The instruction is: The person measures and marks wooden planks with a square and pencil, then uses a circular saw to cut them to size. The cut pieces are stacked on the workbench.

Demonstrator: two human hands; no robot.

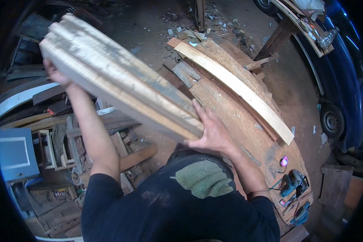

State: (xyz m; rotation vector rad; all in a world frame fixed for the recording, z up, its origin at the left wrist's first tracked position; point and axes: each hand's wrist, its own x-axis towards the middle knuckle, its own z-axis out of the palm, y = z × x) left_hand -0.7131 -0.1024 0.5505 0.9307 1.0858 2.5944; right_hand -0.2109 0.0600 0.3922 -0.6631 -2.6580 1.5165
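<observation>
A stack of several long wooden boards (125, 76), pale with grey stains, is held slantwise in front of my body. Around its far left end my left hand (56, 74) is closed, gripping from the side and below. At the near right end my right hand (211, 131) clamps the boards, thumb at the lower edge and fingers over the top. The undersides of the boards and part of my left fingers are hidden. To the right, a long smooth pale plank (238, 92) lies along the sawdust-covered workbench (218, 94).
On the bench's near right lie a pink tape measure (284, 161) and teal power tools (294, 183). Short offcuts (185, 73) rest at its left edge. Piled lumber (52, 121) and a blue cabinet door (16, 153) are on my left. A blue car (334, 84) stands at the far right.
</observation>
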